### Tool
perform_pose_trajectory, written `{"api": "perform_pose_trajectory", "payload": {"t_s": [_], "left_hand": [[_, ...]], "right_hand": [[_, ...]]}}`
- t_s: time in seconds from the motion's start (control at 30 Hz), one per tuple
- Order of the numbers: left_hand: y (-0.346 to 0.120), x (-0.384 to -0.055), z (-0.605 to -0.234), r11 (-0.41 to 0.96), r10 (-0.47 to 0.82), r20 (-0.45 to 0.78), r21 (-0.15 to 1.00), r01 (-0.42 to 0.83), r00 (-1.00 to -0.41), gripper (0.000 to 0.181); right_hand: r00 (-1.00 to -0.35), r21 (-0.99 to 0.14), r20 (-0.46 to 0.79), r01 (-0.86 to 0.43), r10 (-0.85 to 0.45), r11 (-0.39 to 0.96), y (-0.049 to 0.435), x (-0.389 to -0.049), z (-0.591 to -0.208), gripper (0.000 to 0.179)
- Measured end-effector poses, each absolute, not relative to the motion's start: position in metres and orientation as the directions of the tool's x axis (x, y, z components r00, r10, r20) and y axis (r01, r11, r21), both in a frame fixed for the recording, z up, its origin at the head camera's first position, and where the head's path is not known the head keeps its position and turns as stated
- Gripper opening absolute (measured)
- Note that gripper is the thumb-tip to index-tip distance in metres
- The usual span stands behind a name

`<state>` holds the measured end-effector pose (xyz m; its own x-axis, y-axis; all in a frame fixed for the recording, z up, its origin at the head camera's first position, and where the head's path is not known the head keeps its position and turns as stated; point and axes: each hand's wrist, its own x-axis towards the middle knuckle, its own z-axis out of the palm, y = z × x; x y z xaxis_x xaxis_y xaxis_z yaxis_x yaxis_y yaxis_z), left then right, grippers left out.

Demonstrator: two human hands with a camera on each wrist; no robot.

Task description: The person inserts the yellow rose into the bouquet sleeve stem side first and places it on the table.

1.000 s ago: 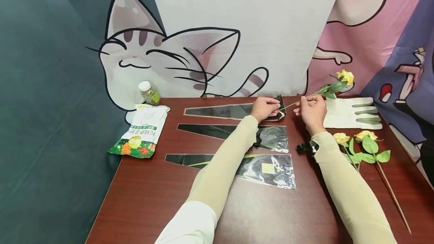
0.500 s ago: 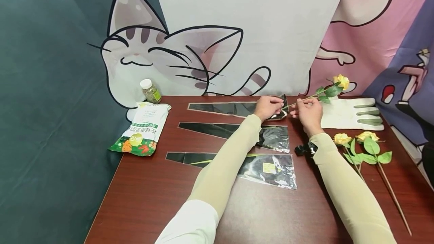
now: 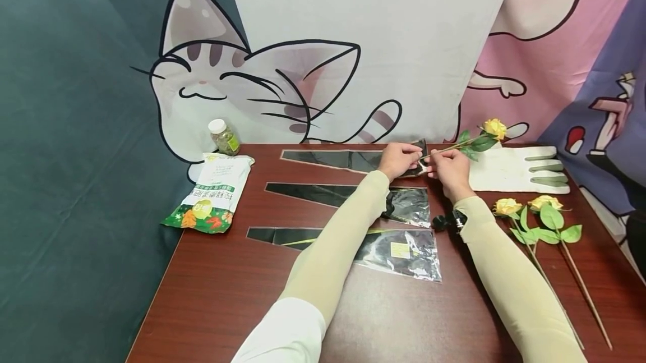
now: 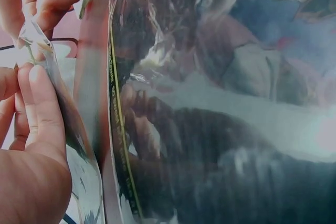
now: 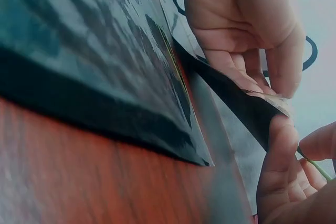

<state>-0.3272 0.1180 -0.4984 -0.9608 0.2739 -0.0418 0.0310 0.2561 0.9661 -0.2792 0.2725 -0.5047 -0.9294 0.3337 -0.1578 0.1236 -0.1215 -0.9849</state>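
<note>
My left hand [image 3: 398, 160] pinches the wide right-hand end of the farthest flower sleeve [image 3: 323, 159], a long tapered wrap of dark and clear film. In the right wrist view that film edge [image 5: 252, 111] is lifted off the table between both hands. My right hand [image 3: 451, 171] pinches the stem of a yellow rose [image 3: 495, 128], close beside the left fingers. The rose's bloom and leaves point up and right; its lower stem runs into the sleeve's mouth, and the stem's end is hidden. Green stem [image 5: 318, 170] shows by the right fingertips.
Two more sleeves, the middle one [image 3: 303, 192] and the nearest one [image 3: 398, 265], lie flat. A white glove [image 3: 512, 169] and two yellow roses [image 3: 545, 202] lie at right. A printed bag [image 3: 214, 192] and a lidded jar [image 3: 224, 138] stand at left.
My right hand has moved left toward the left hand, bringing the rose left and slightly down. The left hand shifted a little right, then stayed at the sleeve's end.
</note>
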Motion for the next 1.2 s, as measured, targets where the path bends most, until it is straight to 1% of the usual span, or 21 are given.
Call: {"api": "perform_pose_trajectory", "payload": {"t_s": [0.2, 0.3, 0.37, 0.5, 0.73, 0.93, 1.07, 1.2], "left_hand": [[0.117, -0.328, -0.498, 0.237, 0.262, -0.052, 0.971, 0.012, -0.964, 0.015], [0.116, -0.328, -0.499, 0.227, 0.260, -0.060, 0.974, 0.000, -0.964, 0.015], [0.116, -0.328, -0.500, 0.225, 0.263, -0.062, 0.974, -0.001, -0.963, 0.015], [0.117, -0.329, -0.500, 0.226, 0.262, -0.068, 0.974, -0.007, -0.963, 0.015], [0.117, -0.328, -0.499, 0.218, 0.267, -0.068, 0.976, -0.008, -0.961, 0.014], [0.118, -0.328, -0.499, 0.205, 0.272, -0.053, 0.979, 0.004, -0.961, 0.014], [0.120, -0.328, -0.498, 0.200, 0.280, -0.052, 0.980, 0.005, -0.959, 0.014], [0.124, -0.330, -0.499, 0.196, 0.283, -0.055, 0.981, 0.002, -0.957, 0.014]], "right_hand": [[-0.916, -0.986, -0.140, 0.092, 0.375, -0.142, 0.268, -0.277, -0.501, 0.016], [-0.904, -0.983, -0.131, 0.063, 0.408, -0.175, 0.265, -0.277, -0.499, 0.012], [-0.891, -0.978, -0.133, 0.047, 0.434, -0.202, 0.263, -0.277, -0.498, 0.009], [-0.856, -0.974, -0.141, 0.029, 0.497, -0.226, 0.261, -0.279, -0.497, 0.012], [-0.818, -0.984, -0.120, 0.022, 0.563, -0.179, 0.263, -0.281, -0.494, 0.017], [-0.818, -0.987, -0.143, 0.075, 0.557, -0.144, 0.268, -0.279, -0.495, 0.018], [-0.830, -0.981, -0.165, 0.081, 0.532, -0.177, 0.270, -0.277, -0.495, 0.014], [-0.837, -0.975, -0.183, 0.090, 0.515, -0.201, 0.269, -0.277, -0.497, 0.017]]}}
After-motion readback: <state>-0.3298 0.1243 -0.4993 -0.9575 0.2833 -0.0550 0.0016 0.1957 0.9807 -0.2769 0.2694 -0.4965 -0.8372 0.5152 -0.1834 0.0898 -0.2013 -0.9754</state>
